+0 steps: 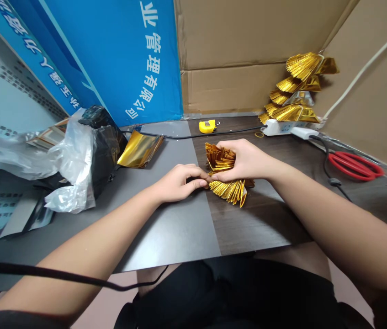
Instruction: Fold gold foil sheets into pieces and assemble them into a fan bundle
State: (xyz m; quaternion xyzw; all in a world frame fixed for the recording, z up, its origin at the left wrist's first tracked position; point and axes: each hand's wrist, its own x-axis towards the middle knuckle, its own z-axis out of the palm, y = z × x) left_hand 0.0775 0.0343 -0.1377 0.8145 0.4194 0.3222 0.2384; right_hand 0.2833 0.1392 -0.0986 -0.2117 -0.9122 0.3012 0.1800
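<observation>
A bundle of folded gold foil paper (229, 191) with fanned, pleated edges rests on the dark wood-patterned part of the table. My right hand (244, 160) grips it from above and the right, fingers on the far side and thumb on the near side. From the left, my left hand (184, 182) reaches the bundle's edge, thumb and fingertips pinched together there, close to my right thumb. What exactly lies between the left fingertips is mostly hidden. Flat gold foil sheets (140, 150) lie in a stack farther left.
Several fanned gold foil bundles (299, 89) are piled at the back right, by a white power strip (278, 127). Red-handled scissors (355, 165) lie at right. A yellow tape measure (207, 126) sits near the cardboard wall. Clear plastic wrapping (75, 160) bulges at left.
</observation>
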